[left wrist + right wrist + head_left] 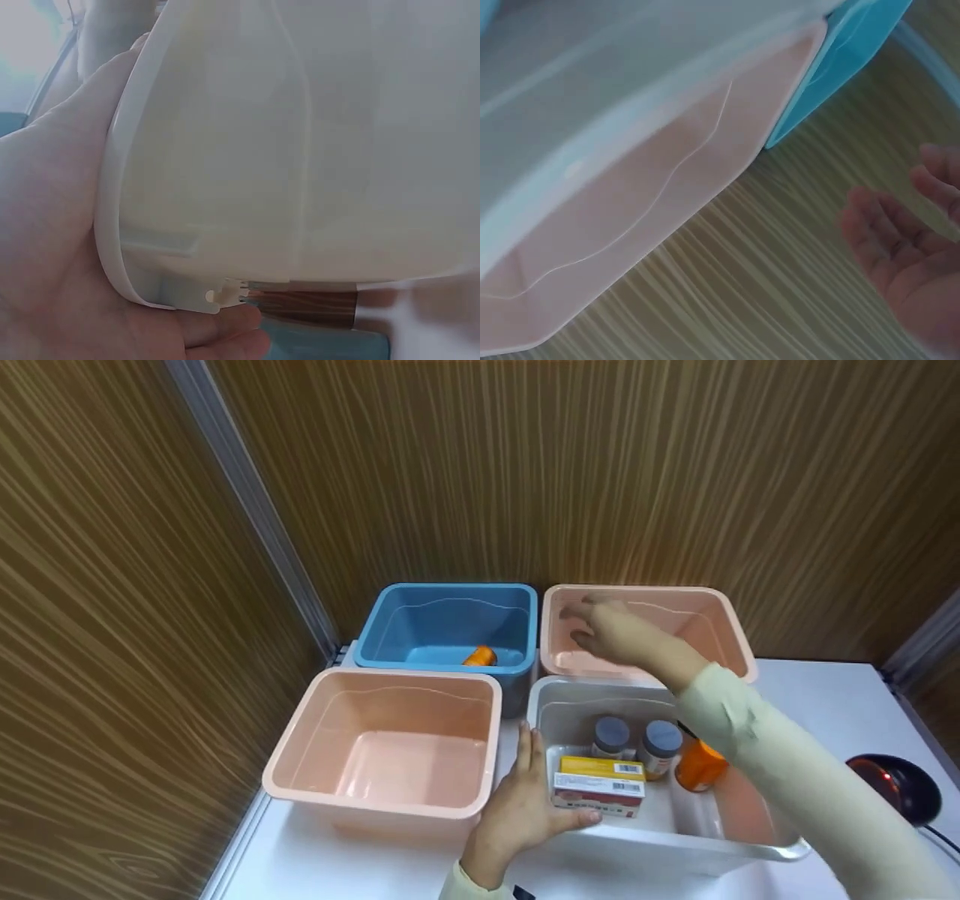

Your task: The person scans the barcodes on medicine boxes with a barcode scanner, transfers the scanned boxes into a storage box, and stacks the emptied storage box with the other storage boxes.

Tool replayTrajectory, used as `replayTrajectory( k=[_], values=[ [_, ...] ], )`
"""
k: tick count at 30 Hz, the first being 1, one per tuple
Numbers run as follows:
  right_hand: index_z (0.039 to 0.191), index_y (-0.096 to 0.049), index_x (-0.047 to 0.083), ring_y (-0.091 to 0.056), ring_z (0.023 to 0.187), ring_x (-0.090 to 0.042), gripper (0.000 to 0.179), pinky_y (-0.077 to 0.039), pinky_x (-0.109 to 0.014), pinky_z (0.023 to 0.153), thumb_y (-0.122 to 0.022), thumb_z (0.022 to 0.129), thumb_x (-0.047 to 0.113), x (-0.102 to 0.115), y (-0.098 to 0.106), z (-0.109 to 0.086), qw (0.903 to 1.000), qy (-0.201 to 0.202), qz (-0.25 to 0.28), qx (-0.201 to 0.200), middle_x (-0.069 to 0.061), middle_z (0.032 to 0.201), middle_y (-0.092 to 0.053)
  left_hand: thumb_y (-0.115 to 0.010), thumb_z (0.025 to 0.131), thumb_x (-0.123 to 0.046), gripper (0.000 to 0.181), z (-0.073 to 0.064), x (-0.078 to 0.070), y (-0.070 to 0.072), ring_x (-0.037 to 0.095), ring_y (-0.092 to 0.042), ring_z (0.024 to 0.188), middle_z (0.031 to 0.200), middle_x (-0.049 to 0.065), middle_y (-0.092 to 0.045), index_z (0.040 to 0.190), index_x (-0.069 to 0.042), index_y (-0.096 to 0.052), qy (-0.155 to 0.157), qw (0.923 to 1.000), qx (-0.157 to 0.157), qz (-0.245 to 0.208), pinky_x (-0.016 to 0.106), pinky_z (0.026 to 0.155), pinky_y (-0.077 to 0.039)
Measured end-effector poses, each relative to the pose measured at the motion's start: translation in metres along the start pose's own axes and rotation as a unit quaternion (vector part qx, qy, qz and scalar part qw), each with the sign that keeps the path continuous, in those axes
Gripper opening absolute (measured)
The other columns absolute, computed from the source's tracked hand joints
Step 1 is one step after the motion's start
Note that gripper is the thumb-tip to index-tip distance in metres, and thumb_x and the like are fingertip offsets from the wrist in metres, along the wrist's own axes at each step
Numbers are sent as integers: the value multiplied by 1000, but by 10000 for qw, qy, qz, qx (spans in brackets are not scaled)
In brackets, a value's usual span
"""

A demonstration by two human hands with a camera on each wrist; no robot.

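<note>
My left hand [517, 806] rests against the front left corner of the white bin [637, 840], fingers straight along its left side and thumb stretched over the front rim. The left wrist view shows the palm against the bin rim [112, 180]. My right hand [611, 630] is over the back pink bin [727, 622], fingers spread and nothing held. Inside the white bin are a yellow box [592, 766], a white and red box [600, 793], two grey-lidded jars [660, 741] and an orange bottle [701, 767], partly hidden by the right arm.
At the back left stands a blue bin [446, 589] with an orange bottle [481, 656] lying in it. A second pink bin [382, 810] is left of the white one. A black device [896, 787] with a red light sits at the right. Wood-grain panels [480, 472] stand behind.
</note>
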State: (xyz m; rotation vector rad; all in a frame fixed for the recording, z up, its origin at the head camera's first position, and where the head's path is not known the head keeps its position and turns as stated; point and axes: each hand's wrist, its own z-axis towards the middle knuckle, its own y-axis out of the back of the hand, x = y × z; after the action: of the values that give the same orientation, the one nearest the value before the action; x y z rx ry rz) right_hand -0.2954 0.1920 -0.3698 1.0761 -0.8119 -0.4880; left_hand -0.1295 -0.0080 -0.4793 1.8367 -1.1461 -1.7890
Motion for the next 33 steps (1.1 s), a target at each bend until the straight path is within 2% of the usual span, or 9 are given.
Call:
replayTrajectory(
  k=[3,5,8,12,14,17,20,24,33],
  values=[
    [124,-68,3,-68,97,-30,30,-58,-45,83,-71,94,6,3,-3,-23,9997,244,53,-11,-16,117,-67,-77,65,-78,138,4,3,3,35,-35,143,169,6,10,164,-11,-8,5,10000,5,-8,48,109,-40],
    [121,-70,6,-69,93,-26,28,-59,-41,80,-73,93,8,3,-6,-36,9997,246,45,65,-12,112,-69,-77,66,-77,137,6,4,5,36,-35,143,169,6,10,164,-11,-8,-5,10000,3,-26,49,109,-40],
    [119,-71,8,-68,88,-22,28,-59,-39,77,-74,92,11,0,-15,-50,9992,68,-22,388,-8,108,-71,-77,66,-77,137,10,5,9,36,-33,145,169,6,11,164,-11,-7,-66,10000,-35,-16,49,110,-39],
    [121,-72,7,-69,92,-25,31,-57,-46,84,-76,90,12,-10,-32,-60,9947,-34,-184,1014,-10,111,-72,-78,68,-74,135,13,7,12,37,-33,144,169,6,11,163,-10,-6,-96,9999,-92,-16,49,109,-39],
    [122,-72,8,-68,95,-25,33,-54,-50,91,-77,90,15,-17,-41,-62,9912,21,-385,1267,-9,114,-72,-79,69,-73,134,15,7,13,38,-32,145,169,6,11,163,-9,-7,-150,9998,-125,-11,49,109,-39],
    [124,-71,11,-66,88,-22,35,-53,-51,92,-77,91,22,-26,-52,-64,9849,6,-741,1565,-6,110,-73,-77,69,-74,135,18,6,13,38,-31,145,168,7,11,162,-6,-8,-278,9994,-189,2,48,109,-40],
    [129,-69,13,-64,85,-21,40,-52,-53,91,-76,92,29,-31,-60,-63,9791,-203,-871,1824,-6,109,-72,-76,69,-76,135,19,6,13,38,-33,144,168,8,12,162,-6,-8,-338,9992,-219,25,48,108,-40],
    [134,-66,16,-66,94,-25,46,-50,-58,93,-76,92,31,-32,-68,-61,9734,-594,-834,2048,-7,114,-70,-76,68,-77,136,19,5,12,38,-36,142,168,9,10,163,-7,-7,-326,9992,-225,51,48,108,-41],
    [122,-68,16,-59,75,-19,41,-54,-47,78,-79,89,35,-30,-83,-51,9609,-775,-1127,2409,4,84,-63,-76,69,-76,135,20,4,14,39,-33,144,168,10,10,163,-7,-7,-340,9991,-245,80,49,109,-40]
  ],
)
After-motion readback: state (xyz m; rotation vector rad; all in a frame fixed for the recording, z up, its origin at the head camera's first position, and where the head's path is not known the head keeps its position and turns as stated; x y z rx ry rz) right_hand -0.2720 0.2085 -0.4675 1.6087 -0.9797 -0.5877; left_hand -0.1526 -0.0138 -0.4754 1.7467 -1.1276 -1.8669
